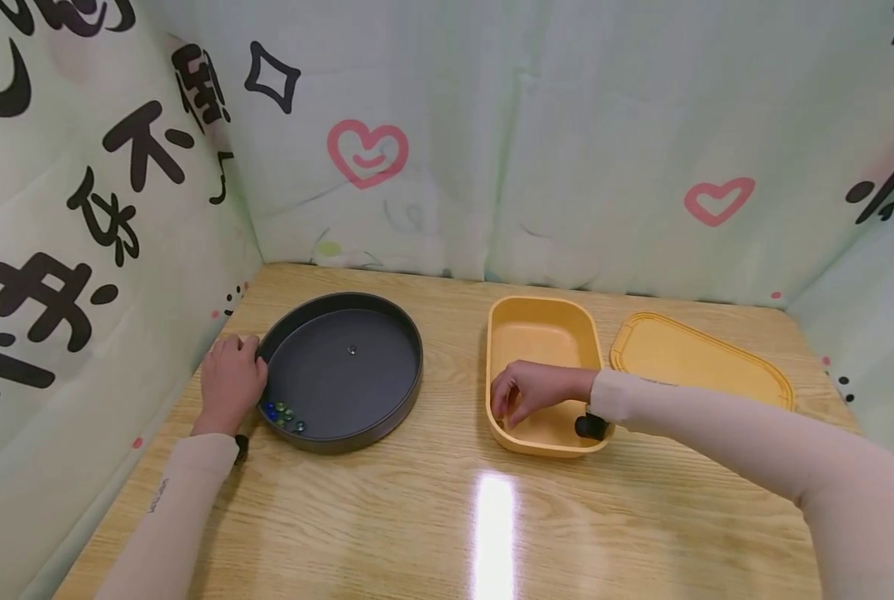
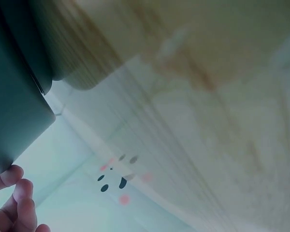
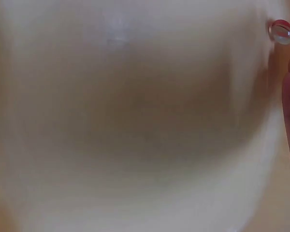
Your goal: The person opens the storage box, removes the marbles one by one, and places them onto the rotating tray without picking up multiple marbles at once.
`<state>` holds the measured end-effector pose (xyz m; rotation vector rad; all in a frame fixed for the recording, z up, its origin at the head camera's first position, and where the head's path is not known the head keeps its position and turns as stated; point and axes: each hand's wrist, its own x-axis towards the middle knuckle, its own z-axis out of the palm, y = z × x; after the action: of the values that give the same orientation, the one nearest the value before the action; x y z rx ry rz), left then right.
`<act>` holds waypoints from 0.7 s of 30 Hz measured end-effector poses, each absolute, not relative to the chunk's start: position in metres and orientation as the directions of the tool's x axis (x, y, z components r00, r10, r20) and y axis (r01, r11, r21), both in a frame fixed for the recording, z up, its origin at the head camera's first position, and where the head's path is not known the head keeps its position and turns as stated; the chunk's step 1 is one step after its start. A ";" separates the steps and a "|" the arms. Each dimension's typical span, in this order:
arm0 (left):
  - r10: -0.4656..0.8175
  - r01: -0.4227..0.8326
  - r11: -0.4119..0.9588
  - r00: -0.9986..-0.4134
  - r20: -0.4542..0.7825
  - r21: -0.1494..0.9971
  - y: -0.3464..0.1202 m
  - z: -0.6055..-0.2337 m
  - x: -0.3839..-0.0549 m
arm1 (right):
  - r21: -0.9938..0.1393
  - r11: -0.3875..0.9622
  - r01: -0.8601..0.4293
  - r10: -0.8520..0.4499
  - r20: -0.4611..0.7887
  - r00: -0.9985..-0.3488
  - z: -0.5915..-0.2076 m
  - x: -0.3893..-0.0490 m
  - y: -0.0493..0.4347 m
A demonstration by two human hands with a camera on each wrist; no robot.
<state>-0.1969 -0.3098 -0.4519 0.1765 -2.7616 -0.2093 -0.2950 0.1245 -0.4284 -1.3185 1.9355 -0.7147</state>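
Note:
At the left, the left hand grips the rim of a dark round pan. In the left wrist view its curled fingers touch the pan's outer wall. Several small glass marbles, blue and green, lie at the pan's near left edge, and a small shiny round piece sits near its middle. The right hand reaches down into a yellow rectangular container, fingers bent toward its near left corner. A clear and red marble is just beyond the fingertips in the right wrist view; the thumb is out of that view.
A flat yellow lid lies right of the container, partly behind the right sleeve. The wooden table has a bright reflection near its front. Pale printed curtains stand behind and at both sides.

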 end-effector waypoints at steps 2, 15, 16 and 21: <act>-0.146 -0.093 0.982 -0.924 0.352 0.164 -0.310 -0.452 -0.197 | -0.753 0.330 -0.569 -0.942 -0.219 -0.256 -0.431 -0.295 0.124; -0.137 -0.088 0.984 -0.928 0.347 0.154 -0.308 -0.451 -0.195 | -0.767 0.319 -0.556 -0.945 -0.210 -0.252 -0.446 -0.295 0.127; -0.139 -0.091 0.984 -0.929 0.343 0.153 -0.308 -0.451 -0.196 | -0.766 0.319 -0.559 -0.945 -0.208 -0.254 -0.446 -0.295 0.127; -0.150 -0.103 0.982 -0.932 0.329 0.156 -0.308 -0.451 -0.196 | -0.761 0.325 -0.562 -0.941 -0.202 -0.271 -0.448 -0.295 0.126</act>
<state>-0.1962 -0.3083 -0.4511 0.1837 -2.7824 -0.1936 -0.2946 0.1264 -0.4480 -1.3211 1.9448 -0.7498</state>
